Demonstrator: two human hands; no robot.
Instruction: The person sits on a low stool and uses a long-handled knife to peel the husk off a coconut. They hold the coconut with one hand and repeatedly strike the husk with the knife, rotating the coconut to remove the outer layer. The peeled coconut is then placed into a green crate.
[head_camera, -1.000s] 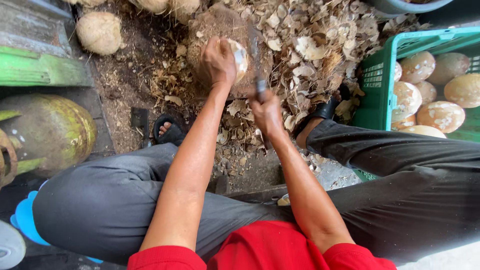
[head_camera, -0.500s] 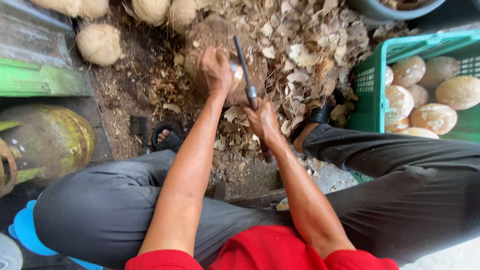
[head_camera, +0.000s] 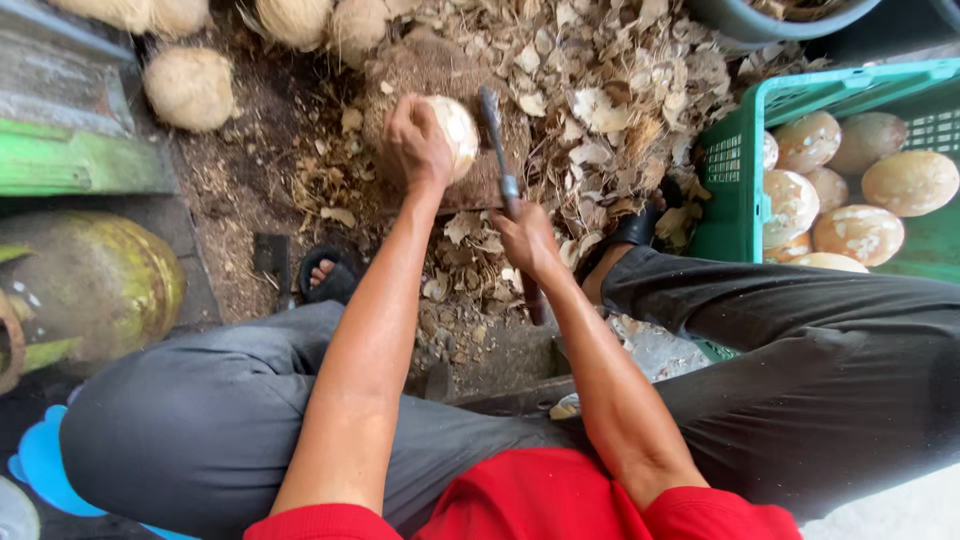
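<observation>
— Where is the coconut (head_camera: 455, 135) you are working on?

— It sits in the upper middle of the frame, pale and mostly peeled, resting on a brown wooden block (head_camera: 430, 75). Your left hand (head_camera: 415, 145) is clamped over its left side, the fingers curled tight around the shell so that only the right half of the nut shows.

— And your other hand?

— Your right hand (head_camera: 527, 240) is just below and to the right of the coconut, fist closed around the handle of a knife (head_camera: 500, 150). The dark blade points up the frame and lies just beside the coconut's right edge; I cannot tell whether it touches the shell. The fingers are fully wrapped, none loose.

— What lies around the block?

— A heap of dry husk chips (head_camera: 610, 90) spreads across the upper middle and right of the frame, right up to your sandalled feet (head_camera: 330, 275). In the upper left several unpeeled coconuts (head_camera: 190, 88) lie on the ground, fibrous and tan. At the right edge a green plastic crate (head_camera: 735, 195) holds peeled coconuts (head_camera: 860, 235), smooth and cream with brown patches. At the left edge a yellow-green gas cylinder (head_camera: 95, 295) lies, with a green painted plank (head_camera: 70, 165) above it. Your grey trousers (head_camera: 200, 430) fill the bottom of the frame, with a red shirt (head_camera: 520, 500) at the lower middle.
</observation>
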